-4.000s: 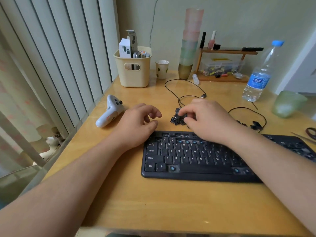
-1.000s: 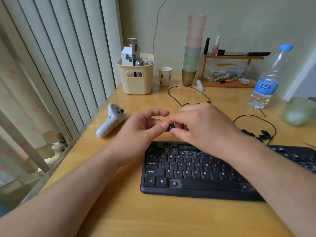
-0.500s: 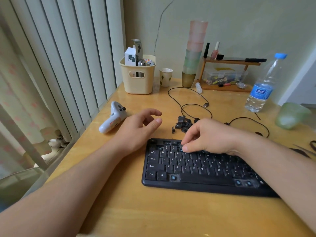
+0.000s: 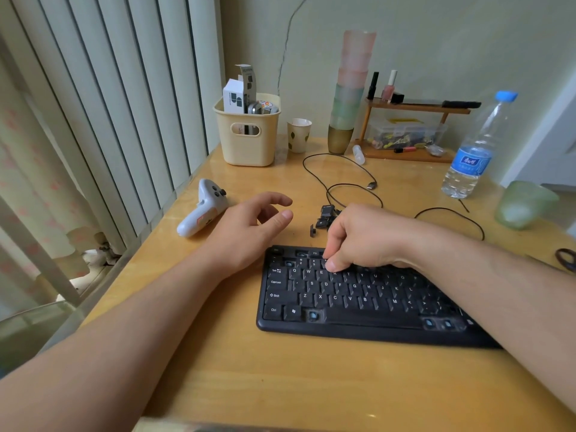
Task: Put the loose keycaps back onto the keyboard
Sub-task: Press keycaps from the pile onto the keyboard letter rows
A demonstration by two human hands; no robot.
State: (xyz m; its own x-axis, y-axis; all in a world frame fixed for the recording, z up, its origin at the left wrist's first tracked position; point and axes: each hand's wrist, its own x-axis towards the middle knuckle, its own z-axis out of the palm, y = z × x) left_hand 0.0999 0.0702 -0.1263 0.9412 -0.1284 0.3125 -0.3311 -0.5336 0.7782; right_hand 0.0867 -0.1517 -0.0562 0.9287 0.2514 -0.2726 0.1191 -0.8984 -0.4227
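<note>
The black keyboard [image 4: 343,322] lies at the desk's front right, with several empty sockets showing blue stems, one at the bottom row [image 4: 312,315]. My right hand [image 4: 364,241] hovers over the number row, fingers curled, thumb and forefinger pinched together on a keycap that they press onto the row; the cap itself is hidden. A small pile of loose black keycaps [image 4: 325,217] lies just behind the keyboard, and one more keycap [image 4: 312,230] sits apart to its left. My left hand [image 4: 249,232] rests on the desk beside the keyboard's top-left corner, relaxed and empty.
A white controller [image 4: 202,210] lies left of my left hand. Behind are a yellow basket [image 4: 249,141], paper cup [image 4: 298,134], stacked cups [image 4: 349,95], black cables [image 4: 343,179] and a wooden shelf [image 4: 414,155]. A water bottle [image 4: 473,151], green cup [image 4: 523,204] and scissors [image 4: 565,258] stand at right.
My right hand took a keycap from the pile, turned it against my left fingers, then carried it down to the number row. My left hand went back to rest on the desk.
</note>
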